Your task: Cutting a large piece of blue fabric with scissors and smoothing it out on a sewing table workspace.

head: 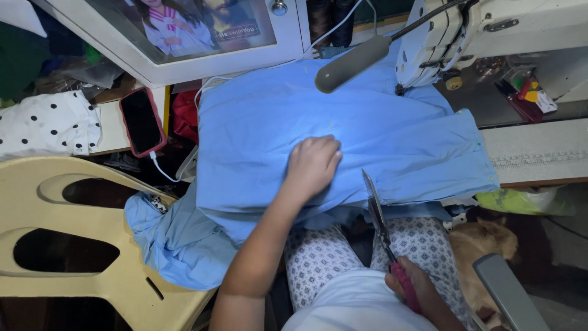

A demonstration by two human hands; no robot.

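Pale blue woven cotton, smooth and lightly creased, makes up the garment (343,135) that lies draped over the sewing surface (539,156) and spills down onto the person's lap. The left hand (313,162) rests on it palm down, fingers (327,156) curled and pressed close together, seemingly to pin the cloth flat so that its lower edge stays taut just to the right of those fingers. There the scissors (376,214) point up at the hem, their long steel blades nearly closed and the tips just touching the fold. The right hand (411,287) grips the red handles low over the lap, fingers wrapped tight around them.

Beyond the left fingers, a grey oblong lamp head (352,64) on a thin arm throws a bright patch on the cloth, and the white enamelled sewing machine (453,37) stands behind it. Well to the left of the fingers lie a dark phone in a red case (142,121), a white polka-dot cloth (49,122) and a cream moulded plastic chair (73,227). Below right of the scissors a ginger cat (484,242) lies beside the patterned trousers (318,257).
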